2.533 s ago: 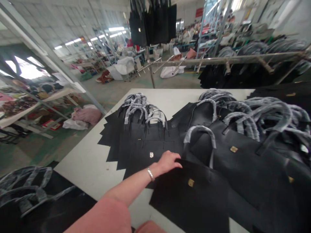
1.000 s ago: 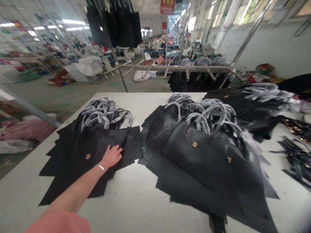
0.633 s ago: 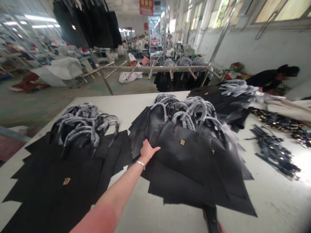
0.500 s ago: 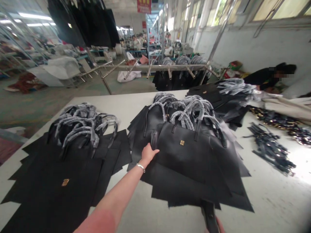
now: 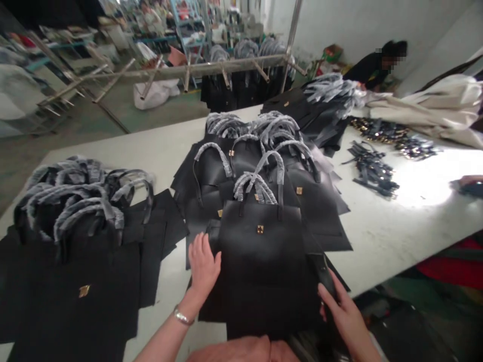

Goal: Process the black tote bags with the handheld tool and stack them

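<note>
A black handbag panel (image 5: 264,261) with a gold clasp plate (image 5: 260,230) and plastic-wrapped handles (image 5: 274,163) lies in front of me, on top of similar black pieces. My left hand (image 5: 204,261) is at its left edge, fingers stretched out and thumb apart, holding nothing. At the lower right, my right hand (image 5: 341,306) is closed around a long black leather-like strip (image 5: 324,276), beside the panel's right edge. The strip's lower end is lost in the dark, and I cannot make out its exact kind.
Another pile of black bag panels (image 5: 86,271) lies on the left of the white table (image 5: 166,151). Black straps (image 5: 373,168) with metal fittings and more handled pieces (image 5: 309,108) are at the right. A metal rack (image 5: 158,73) stands behind; a person (image 5: 372,65) bends at the far right.
The top panel now lies nearer to me and straighter. My left hand has come back toward me, and my right hand has risen into view with the strip. The view has tilted down and turned right.
</note>
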Motion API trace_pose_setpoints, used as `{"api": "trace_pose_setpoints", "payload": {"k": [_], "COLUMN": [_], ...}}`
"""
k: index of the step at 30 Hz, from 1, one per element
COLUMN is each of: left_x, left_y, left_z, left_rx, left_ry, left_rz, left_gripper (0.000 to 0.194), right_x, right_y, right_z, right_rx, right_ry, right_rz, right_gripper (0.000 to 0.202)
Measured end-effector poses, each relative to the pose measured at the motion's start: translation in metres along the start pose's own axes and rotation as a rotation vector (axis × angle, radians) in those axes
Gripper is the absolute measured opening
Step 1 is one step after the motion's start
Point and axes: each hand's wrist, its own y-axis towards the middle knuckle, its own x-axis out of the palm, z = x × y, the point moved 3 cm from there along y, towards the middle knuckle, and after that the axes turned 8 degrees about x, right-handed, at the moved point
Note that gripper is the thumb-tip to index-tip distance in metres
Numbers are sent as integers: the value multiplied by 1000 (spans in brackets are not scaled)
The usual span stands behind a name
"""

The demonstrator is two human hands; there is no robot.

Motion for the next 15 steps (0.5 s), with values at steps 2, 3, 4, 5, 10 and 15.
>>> {"api": "trace_pose_setpoints", "payload": {"k": [2,3,4,5,10,15], "left_x": [6,14,24,34,75,82], "left_y": [-8,-12,-16,-21,-31,-33], "left_z": [39,63,86,106,155,154], "left_rx": [309,489,669,835,1122,1088], "left_ry": [-44,-91,-136,-169,-148,-98], "left_rz": [-19,-90,-175,-260,-421,-409], "left_gripper": [54,52,52,54,62,60], "right_x": [-16,-23,-28,-33,-31,-15], "right_y": [-2,-5,-8,-12,-34,-33], "right_z": [9,14,19,24,37,37], "right_rx": [30,54,83,112,187,238], "right_ry": [18,23,24,22,6,27], "right_rz": [16,23,23,19,-99,-157], "right_gripper": [86,85,85,86,87,84]}}
